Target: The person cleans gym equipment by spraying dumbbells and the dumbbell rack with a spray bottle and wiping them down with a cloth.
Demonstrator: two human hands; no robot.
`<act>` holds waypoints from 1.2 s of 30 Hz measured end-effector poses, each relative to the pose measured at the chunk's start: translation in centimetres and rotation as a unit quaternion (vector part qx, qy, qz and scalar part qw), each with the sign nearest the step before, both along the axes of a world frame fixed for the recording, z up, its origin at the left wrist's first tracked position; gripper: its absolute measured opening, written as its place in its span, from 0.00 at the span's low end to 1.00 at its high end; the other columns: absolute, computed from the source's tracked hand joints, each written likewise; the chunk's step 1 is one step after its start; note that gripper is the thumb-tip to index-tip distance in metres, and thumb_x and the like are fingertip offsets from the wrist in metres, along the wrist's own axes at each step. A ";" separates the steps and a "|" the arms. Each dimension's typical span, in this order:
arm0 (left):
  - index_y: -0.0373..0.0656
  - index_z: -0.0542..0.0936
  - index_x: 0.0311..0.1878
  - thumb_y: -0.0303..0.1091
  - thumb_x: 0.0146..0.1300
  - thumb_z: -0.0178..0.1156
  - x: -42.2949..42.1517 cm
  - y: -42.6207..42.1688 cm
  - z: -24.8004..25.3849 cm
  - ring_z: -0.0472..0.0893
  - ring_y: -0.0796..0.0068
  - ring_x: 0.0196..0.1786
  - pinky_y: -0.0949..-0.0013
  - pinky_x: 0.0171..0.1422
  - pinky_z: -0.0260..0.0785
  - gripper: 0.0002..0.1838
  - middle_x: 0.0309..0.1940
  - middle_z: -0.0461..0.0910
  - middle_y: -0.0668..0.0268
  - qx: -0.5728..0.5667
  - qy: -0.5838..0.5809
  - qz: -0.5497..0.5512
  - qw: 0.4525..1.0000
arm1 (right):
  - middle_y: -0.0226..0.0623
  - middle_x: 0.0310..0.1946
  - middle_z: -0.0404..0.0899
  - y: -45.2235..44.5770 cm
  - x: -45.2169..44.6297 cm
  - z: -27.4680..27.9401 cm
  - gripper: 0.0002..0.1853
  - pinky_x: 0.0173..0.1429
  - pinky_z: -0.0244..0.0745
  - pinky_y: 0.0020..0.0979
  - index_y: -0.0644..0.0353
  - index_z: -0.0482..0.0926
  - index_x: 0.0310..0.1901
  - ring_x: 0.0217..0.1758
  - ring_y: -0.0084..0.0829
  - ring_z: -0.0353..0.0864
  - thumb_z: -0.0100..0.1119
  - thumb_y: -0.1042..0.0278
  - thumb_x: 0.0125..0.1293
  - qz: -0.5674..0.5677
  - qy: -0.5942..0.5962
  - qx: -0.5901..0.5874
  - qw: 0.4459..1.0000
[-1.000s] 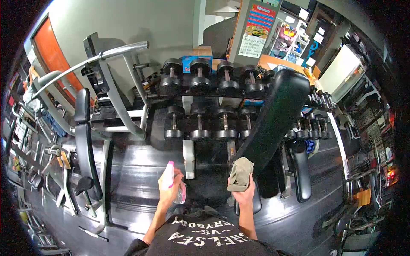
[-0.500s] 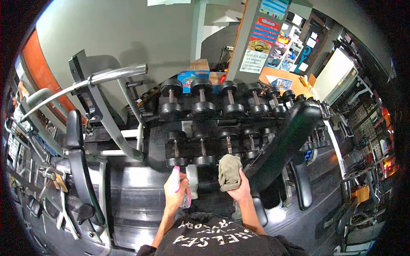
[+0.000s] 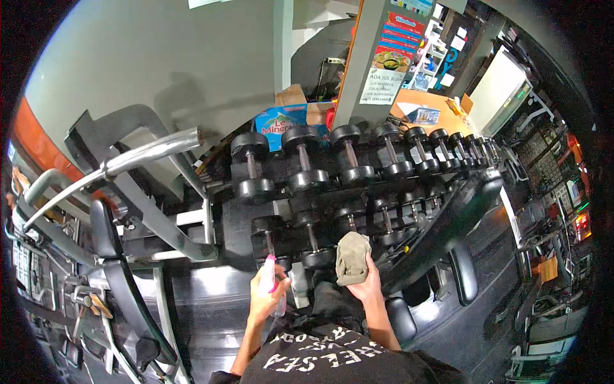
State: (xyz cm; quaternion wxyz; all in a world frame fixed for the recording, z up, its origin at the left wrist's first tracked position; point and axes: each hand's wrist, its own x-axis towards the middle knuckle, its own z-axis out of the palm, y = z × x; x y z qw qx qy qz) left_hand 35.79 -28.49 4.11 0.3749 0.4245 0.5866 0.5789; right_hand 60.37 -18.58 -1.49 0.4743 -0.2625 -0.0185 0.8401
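My left hand (image 3: 263, 296) is wrapped round a spray bottle (image 3: 271, 274) with a pink and white trigger head. Its clear lower part shows only partly below my fingers. In my right hand (image 3: 368, 285) lies a folded grey-green cloth (image 3: 353, 258), gripped along its right side. Both hands are held in front of my body, apart from each other. Just beyond them stands a two-tier rack of black dumbbells; an upper-row dumbbell (image 3: 305, 158) and a lower-row dumbbell (image 3: 311, 240) have grey metal handles. Neither hand visibly touches the rack.
A black padded bench (image 3: 441, 221) slants up at the right, close to the rack. To the left stands a machine with a silver bar (image 3: 150, 150) and a black pad (image 3: 128, 301). Behind the rack are a blue carton (image 3: 281, 126) and a pillar with posters (image 3: 384, 70).
My view has moved closer to the rack, and the dumbbells look larger. Both hands keep hold of the spray bottle and the cloth.
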 end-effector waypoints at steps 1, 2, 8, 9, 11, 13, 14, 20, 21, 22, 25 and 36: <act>0.37 0.75 0.42 0.24 0.58 0.62 -0.1 1.1 0.0 0.74 0.84 0.22 0.77 0.24 0.67 0.10 0.28 0.77 0.68 -0.015 -0.005 -0.002 1.000 | 0.40 0.58 0.74 0.8 -0.4 0.6 0.26 0.61 0.70 0.48 0.54 0.68 0.63 0.58 0.41 0.74 0.50 0.48 0.68 0.002 0.010 0.003 1.000; 0.37 0.75 0.42 0.24 0.58 0.62 -0.2 2.3 -0.3 0.74 0.84 0.22 0.77 0.24 0.67 0.10 0.28 0.77 0.68 -0.012 -0.008 -0.004 1.000 | 0.40 0.59 0.73 1.9 -0.5 0.1 0.26 0.61 0.70 0.47 0.54 0.68 0.63 0.59 0.41 0.74 0.49 0.49 0.69 -0.012 0.010 -0.006 1.000; 0.36 0.76 0.42 0.23 0.60 0.60 -0.3 10.3 0.5 0.74 0.83 0.19 0.77 0.23 0.66 0.08 0.25 0.76 0.68 -0.017 -0.029 0.024 0.999 | 0.40 0.60 0.73 10.2 -0.5 -1.5 0.27 0.63 0.69 0.46 0.55 0.68 0.64 0.60 0.41 0.73 0.48 0.48 0.69 0.003 0.025 -0.018 1.000; 0.36 0.76 0.43 0.23 0.60 0.60 -0.5 11.8 0.3 0.74 0.83 0.19 0.77 0.22 0.66 0.08 0.27 0.77 0.67 -0.015 -0.042 0.024 0.999 | 0.39 0.59 0.73 11.9 -0.8 -1.0 0.26 0.63 0.69 0.45 0.55 0.69 0.63 0.60 0.40 0.73 0.49 0.49 0.69 0.011 0.027 -0.009 1.000; 0.36 0.76 0.43 0.23 0.60 0.60 -0.5 14.9 0.4 0.74 0.82 0.19 0.76 0.22 0.66 0.08 0.27 0.77 0.66 -0.020 -0.057 0.045 0.997 | 0.39 0.59 0.73 15.6 -1.1 0.1 0.26 0.63 0.69 0.45 0.55 0.69 0.63 0.60 0.40 0.74 0.49 0.49 0.69 0.021 0.017 -0.008 1.000; 0.36 0.75 0.45 0.23 0.61 0.60 -0.7 18.1 0.3 0.75 0.82 0.19 0.76 0.22 0.68 0.09 0.30 0.78 0.66 -0.034 -0.068 0.054 0.996 | 0.39 0.59 0.74 19.1 -1.4 0.9 0.26 0.62 0.69 0.45 0.55 0.69 0.63 0.60 0.40 0.74 0.49 0.49 0.69 0.032 0.007 -0.010 0.999; 0.36 0.75 0.45 0.23 0.61 0.60 -0.9 19.6 0.2 0.75 0.82 0.19 0.76 0.22 0.68 0.09 0.30 0.78 0.66 -0.036 -0.068 0.063 0.995 | 0.39 0.59 0.74 20.8 -1.5 1.1 0.26 0.62 0.69 0.45 0.55 0.69 0.63 0.60 0.40 0.74 0.49 0.48 0.69 0.033 0.012 0.000 0.999; 0.37 0.76 0.44 0.28 0.61 0.61 -1.8 29.2 1.5 0.73 0.83 0.19 0.76 0.22 0.66 0.10 0.24 0.75 0.69 -0.087 -0.042 0.047 0.994 | 0.38 0.61 0.71 29.3 -1.8 0.4 0.26 0.63 0.68 0.45 0.52 0.66 0.65 0.61 0.40 0.73 0.48 0.48 0.70 0.057 0.010 0.026 0.998; 0.37 0.76 0.44 0.30 0.61 0.62 -2.1 30.5 1.3 0.73 0.83 0.19 0.76 0.23 0.66 0.10 0.22 0.74 0.70 -0.087 -0.025 0.041 0.995 | 0.38 0.62 0.70 30.3 -1.7 0.0 0.27 0.64 0.68 0.45 0.53 0.64 0.66 0.62 0.40 0.71 0.48 0.49 0.70 0.067 0.013 0.014 0.998; 0.37 0.76 0.44 0.30 0.61 0.62 -2.4 31.7 1.3 0.73 0.83 0.19 0.76 0.23 0.66 0.10 0.22 0.74 0.70 -0.091 -0.025 0.043 0.995 | 0.38 0.63 0.69 31.4 -1.7 -0.3 0.27 0.65 0.68 0.45 0.53 0.63 0.66 0.64 0.39 0.70 0.48 0.50 0.71 0.077 0.013 0.007 0.997; 0.37 0.77 0.41 0.32 0.60 0.63 -3.4 35.3 0.5 0.74 0.83 0.19 0.75 0.22 0.66 0.10 0.23 0.77 0.69 -0.097 0.007 0.034 0.995 | 0.38 0.64 0.68 33.3 -2.5 0.9 0.28 0.65 0.67 0.45 0.53 0.62 0.67 0.65 0.39 0.69 0.48 0.50 0.70 0.092 0.016 0.078 0.993; 0.38 0.78 0.35 0.38 0.60 0.62 -5.6 42.5 -0.8 0.78 0.77 0.18 0.70 0.24 0.70 0.11 0.18 0.77 0.66 -0.217 0.067 -0.020 0.974 | 0.40 0.64 0.68 36.4 -6.8 1.2 0.27 0.67 0.65 0.46 0.56 0.61 0.67 0.65 0.40 0.69 0.45 0.51 0.72 0.125 -0.015 0.086 0.988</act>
